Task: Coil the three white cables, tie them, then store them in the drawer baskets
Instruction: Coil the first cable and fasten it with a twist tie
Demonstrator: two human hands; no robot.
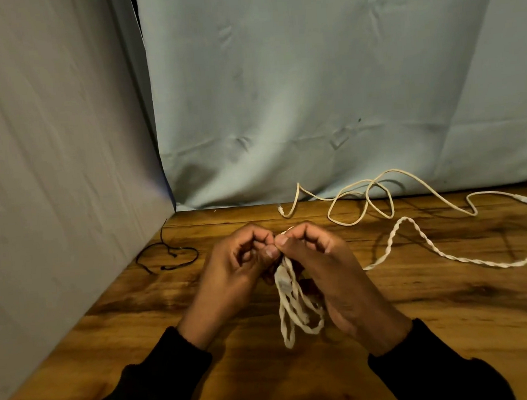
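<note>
Both hands meet mid-tabletop: the left hand (240, 264) and right hand (317, 258) pinch the top of a coiled white cable (291, 308), its loops hanging between them, apparently being tied. A smooth white cable (378, 190) lies loose along the far edge, a twisted white cable (449, 254) toward the right edge. No drawer baskets show; two cables remain uncoiled.

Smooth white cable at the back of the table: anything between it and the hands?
Nothing visible. Bare wooden table separates the hands, both gripping the coiled cable, from the smooth white cable. The twisted white cable lies off right.
</note>
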